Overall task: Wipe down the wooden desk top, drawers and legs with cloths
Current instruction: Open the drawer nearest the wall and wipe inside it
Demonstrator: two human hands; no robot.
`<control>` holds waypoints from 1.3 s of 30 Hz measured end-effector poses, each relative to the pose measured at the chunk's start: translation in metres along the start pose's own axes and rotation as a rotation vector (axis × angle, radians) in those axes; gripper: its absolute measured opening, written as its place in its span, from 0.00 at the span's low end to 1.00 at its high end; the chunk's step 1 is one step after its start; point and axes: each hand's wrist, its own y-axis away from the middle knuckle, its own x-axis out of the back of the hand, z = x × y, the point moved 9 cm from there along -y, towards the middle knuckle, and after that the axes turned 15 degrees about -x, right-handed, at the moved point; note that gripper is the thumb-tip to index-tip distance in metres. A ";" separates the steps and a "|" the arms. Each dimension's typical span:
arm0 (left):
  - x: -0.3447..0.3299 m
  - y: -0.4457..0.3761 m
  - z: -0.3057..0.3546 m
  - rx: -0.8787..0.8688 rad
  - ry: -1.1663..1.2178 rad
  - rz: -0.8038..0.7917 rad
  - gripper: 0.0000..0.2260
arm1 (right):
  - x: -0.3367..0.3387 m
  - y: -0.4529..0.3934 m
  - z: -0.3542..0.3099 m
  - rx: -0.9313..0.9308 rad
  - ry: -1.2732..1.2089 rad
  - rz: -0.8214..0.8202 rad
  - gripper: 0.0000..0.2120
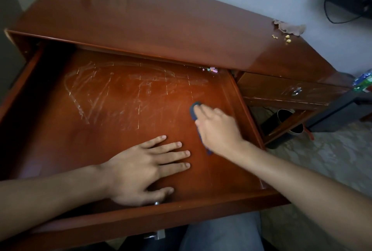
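In the open drawer [120, 97], the right hand [219, 130] presses a dark cloth [194, 109] to the floor; the left hand [145, 168] lies flat, fingers straight. Wiping rearward could push the coloured bits [211, 69] deeper under the desk [141, 19].

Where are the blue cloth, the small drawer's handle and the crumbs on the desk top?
blue cloth [194, 109]: head view, part showing beyond the fingers.
small drawer's handle [296, 91]: head view, metal pull.
crumbs [287, 37]: head view, largest cluster.

Drawer [60, 150] floor lies open left; desk top [141, 19] overhangs its rear.
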 end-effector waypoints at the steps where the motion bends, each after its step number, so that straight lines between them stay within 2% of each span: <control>1: 0.003 0.001 0.000 -0.007 -0.022 0.038 0.28 | 0.006 0.021 -0.017 0.132 -0.098 -0.026 0.21; 3: 0.009 0.003 0.002 -0.022 -0.045 0.092 0.25 | 0.013 0.046 -0.038 0.366 -0.200 -0.078 0.23; 4: 0.011 0.003 0.002 -0.030 -0.044 0.113 0.24 | 0.014 0.042 -0.037 0.400 -0.221 -0.085 0.23; 5: 0.013 0.004 0.003 -0.038 -0.042 0.134 0.22 | 0.010 0.029 -0.026 0.332 -0.248 -0.086 0.22; 8: 0.015 0.006 0.005 -0.051 -0.048 0.151 0.21 | -0.007 -0.025 0.030 -0.121 -0.253 -0.067 0.21; 9: 0.013 0.007 0.005 -0.046 -0.058 0.131 0.21 | -0.009 -0.029 0.036 -0.184 -0.217 -0.035 0.20; 10: 0.010 0.009 0.005 -0.039 -0.073 0.103 0.21 | -0.009 -0.025 0.029 -0.170 -0.198 -0.009 0.20; 11: 0.008 0.012 0.004 -0.032 -0.090 0.069 0.22 | -0.009 -0.016 0.013 -0.092 -0.238 0.003 0.20; 14: 0.001 0.029 0.000 -0.032 -0.094 -0.015 0.25 | 0.006 0.028 -0.040 0.296 -0.423 -0.055 0.19; 16: 0.001 0.041 -0.002 -0.032 -0.049 -0.046 0.25 | 0.005 0.032 -0.046 0.430 -0.424 -0.084 0.18; 17: 0.001 0.046 -0.003 -0.030 -0.028 -0.060 0.26 | 0.002 0.019 -0.038 0.382 -0.408 -0.069 0.18; 20: 0.003 0.059 -0.005 -0.002 0.015 -0.088 0.26 | -0.002 -0.026 0.003 -0.068 -0.225 0.044 0.15; 21: 0.002 0.063 -0.005 0.011 0.022 -0.104 0.26 | -0.001 -0.025 0.000 -0.118 -0.157 0.070 0.15; 22: 0.001 0.066 -0.006 0.022 0.021 -0.122 0.26 | 0.002 -0.017 -0.016 -0.074 -0.145 0.086 0.15; 23: 0.000 0.067 -0.006 0.027 0.016 -0.139 0.27 | 0.005 -0.004 -0.038 0.045 -0.201 0.082 0.15; 25: -0.002 0.068 -0.006 0.037 0.025 -0.183 0.27 | 0.012 0.032 -0.078 0.359 -0.356 0.010 0.16; 26: -0.002 0.068 -0.007 0.042 0.032 -0.201 0.27 | 0.013 0.040 -0.084 0.455 -0.409 -0.022 0.17; 27: -0.002 0.068 -0.007 0.046 0.030 -0.204 0.27 | 0.012 0.036 -0.082 0.473 -0.435 -0.045 0.17; 29: 0.001 0.073 -0.006 0.064 0.013 -0.187 0.27 | 0.004 0.004 -0.058 0.275 -0.377 -0.038 0.18; 31: 0.005 0.082 -0.006 0.087 -0.032 -0.177 0.28 | 0.000 -0.023 -0.028 0.009 -0.162 0.029 0.17; 32: 0.007 0.088 -0.006 0.095 -0.078 -0.173 0.29 | 0.002 -0.023 -0.026 -0.039 -0.093 0.055 0.16; 34: 0.007 0.097 -0.008 0.140 -0.109 -0.217 0.29 | 0.010 -0.006 -0.055 0.077 -0.149 0.087 0.16; 37: 0.005 0.100 -0.010 0.150 0.010 -0.221 0.30 | 0.020 0.039 -0.107 0.484 -0.364 -0.007 0.18; 38: 0.003 0.100 -0.010 0.160 0.038 -0.253 0.29 | 0.019 0.039 -0.109 0.531 -0.397 -0.028 0.18; 39: 0.001 0.100 -0.011 0.169 0.046 -0.295 0.29 | 0.017 0.028 -0.102 0.492 -0.426 -0.035 0.18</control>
